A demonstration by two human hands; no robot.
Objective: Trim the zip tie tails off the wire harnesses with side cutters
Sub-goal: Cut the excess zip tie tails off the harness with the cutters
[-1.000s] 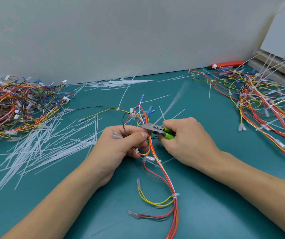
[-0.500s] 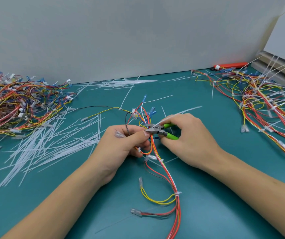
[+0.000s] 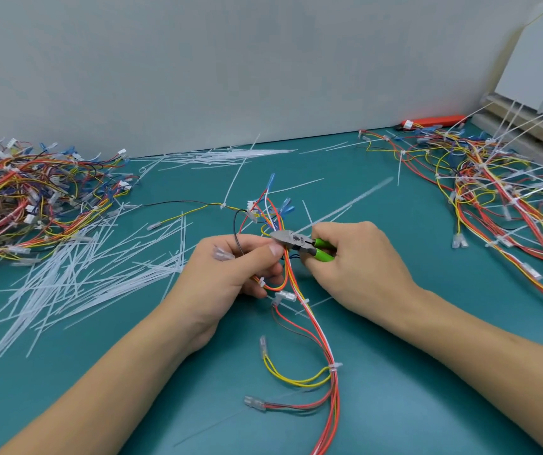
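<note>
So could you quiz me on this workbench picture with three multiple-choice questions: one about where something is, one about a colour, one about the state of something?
1. Where does the loose pile of cut zip tie tails lie?
A. Left of the hands
B. On the far right shelf
C. Under the right forearm

2. What colour are the side cutters' handles?
A. Red
B. Green
C. Black

3. What is the right hand doing?
A. Resting flat on the table
B. Pointing at the wall
C. Gripping the cutters

Answers:
1 A: the pile of cut zip tie tails spreads over the table left of the left hand.
2 B: the side cutters show bright green handles.
3 C: the right hand curls round the handles, the cutters' tip at the wire harness that the left hand holds.
</note>
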